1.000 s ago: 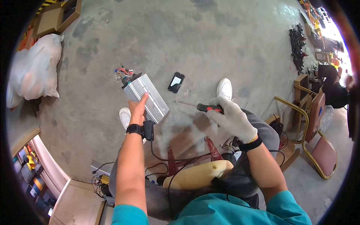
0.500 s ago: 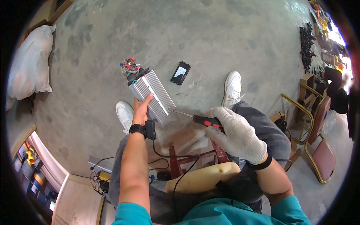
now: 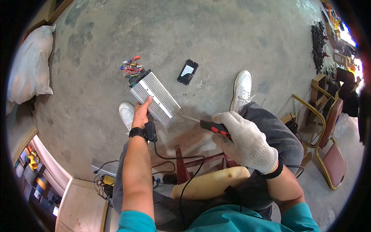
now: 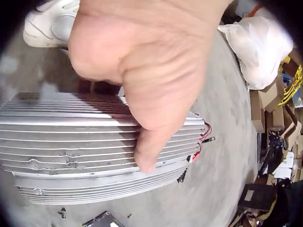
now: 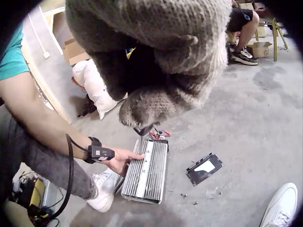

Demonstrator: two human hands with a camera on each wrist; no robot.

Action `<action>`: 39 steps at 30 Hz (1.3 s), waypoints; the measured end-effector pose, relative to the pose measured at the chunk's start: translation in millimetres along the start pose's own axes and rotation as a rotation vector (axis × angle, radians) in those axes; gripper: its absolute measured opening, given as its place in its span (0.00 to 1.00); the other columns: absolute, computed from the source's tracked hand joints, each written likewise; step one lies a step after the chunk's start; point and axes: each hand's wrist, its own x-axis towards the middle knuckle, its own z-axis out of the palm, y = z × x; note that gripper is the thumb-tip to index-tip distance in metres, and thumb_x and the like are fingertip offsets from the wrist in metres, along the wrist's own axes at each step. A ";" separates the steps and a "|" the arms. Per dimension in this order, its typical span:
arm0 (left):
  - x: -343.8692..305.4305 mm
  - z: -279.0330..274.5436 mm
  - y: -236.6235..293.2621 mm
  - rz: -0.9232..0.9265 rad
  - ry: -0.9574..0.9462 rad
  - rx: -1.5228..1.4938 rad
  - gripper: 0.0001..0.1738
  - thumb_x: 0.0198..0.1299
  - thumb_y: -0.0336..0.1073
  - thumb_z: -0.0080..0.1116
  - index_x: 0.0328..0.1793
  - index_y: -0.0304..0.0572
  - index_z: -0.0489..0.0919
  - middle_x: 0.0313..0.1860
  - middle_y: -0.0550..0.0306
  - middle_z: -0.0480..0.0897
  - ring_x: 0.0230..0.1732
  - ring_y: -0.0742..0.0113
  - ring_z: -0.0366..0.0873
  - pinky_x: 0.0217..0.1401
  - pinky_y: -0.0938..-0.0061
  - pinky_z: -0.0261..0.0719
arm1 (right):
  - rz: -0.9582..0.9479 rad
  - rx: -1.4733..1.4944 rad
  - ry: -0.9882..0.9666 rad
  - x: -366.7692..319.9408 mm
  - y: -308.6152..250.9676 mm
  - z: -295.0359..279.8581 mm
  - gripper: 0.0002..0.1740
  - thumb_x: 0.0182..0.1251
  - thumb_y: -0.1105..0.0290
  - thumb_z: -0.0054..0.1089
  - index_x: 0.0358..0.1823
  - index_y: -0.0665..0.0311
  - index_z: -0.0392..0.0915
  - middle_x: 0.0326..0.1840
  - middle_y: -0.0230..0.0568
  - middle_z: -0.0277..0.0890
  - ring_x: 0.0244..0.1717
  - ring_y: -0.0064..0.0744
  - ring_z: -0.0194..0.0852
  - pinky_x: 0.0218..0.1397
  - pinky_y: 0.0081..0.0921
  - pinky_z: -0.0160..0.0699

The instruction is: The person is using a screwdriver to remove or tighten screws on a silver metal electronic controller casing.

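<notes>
My bare left hand [image 3: 140, 115] grips a finned silver metal box [image 3: 162, 101], its thumb lying across the fins [image 4: 85, 146]. Coloured wires [image 3: 132, 68] stick out of the box's far end. In my gloved right hand [image 3: 247, 141] is a black and red screwdriver [image 3: 210, 126], its shaft pointing left with the tip close to the box's near right corner; contact cannot be told. A black plate with a white label [image 3: 188, 72] lies on the floor beyond the box, with small screws [image 5: 184, 195] near it.
White shoes [image 3: 242, 89] stand on either side. A red stool frame [image 3: 181, 166] and a pale cushion [image 3: 210, 183] are between the legs. A cable [image 3: 174, 157] hangs from the left wrist. White sack [image 3: 33, 65] at left, chair [image 3: 332, 162] at right.
The screwdriver tip has moved from over the floor to near the box's corner. In the last half second, the box and both hands have shifted only slightly in view.
</notes>
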 end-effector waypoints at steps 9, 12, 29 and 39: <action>11.8 -8.6 -12.9 0.024 0.135 0.096 0.31 0.68 0.40 0.71 0.66 0.21 0.75 0.58 0.44 0.84 0.56 0.55 0.83 0.59 0.60 0.80 | -0.045 -0.030 0.021 -2.6 5.1 6.8 0.21 0.64 0.67 0.67 0.57 0.61 0.73 0.45 0.50 0.79 0.43 0.55 0.85 0.45 0.44 0.84; 11.3 -6.8 -20.4 0.065 0.220 0.236 0.27 0.69 0.44 0.68 0.59 0.23 0.78 0.55 0.42 0.85 0.50 0.55 0.84 0.53 0.61 0.81 | -0.047 -0.059 0.043 -5.0 7.0 9.7 0.21 0.65 0.67 0.67 0.58 0.60 0.74 0.44 0.50 0.78 0.41 0.56 0.85 0.44 0.45 0.84; -154.8 76.4 120.1 0.491 -0.015 0.576 0.22 0.71 0.39 0.64 0.63 0.29 0.78 0.52 0.49 0.87 0.50 0.65 0.84 0.58 0.70 0.78 | -0.073 -0.106 0.009 -4.6 30.9 21.0 0.16 0.66 0.61 0.64 0.50 0.62 0.80 0.42 0.56 0.80 0.44 0.60 0.84 0.48 0.49 0.84; -269.9 73.5 176.3 0.711 -0.020 0.468 0.23 0.73 0.38 0.63 0.65 0.27 0.77 0.53 0.47 0.87 0.55 0.63 0.85 0.63 0.69 0.79 | 0.317 0.073 0.128 23.3 108.0 59.3 0.21 0.64 0.57 0.67 0.52 0.63 0.84 0.41 0.53 0.87 0.46 0.52 0.87 0.53 0.40 0.83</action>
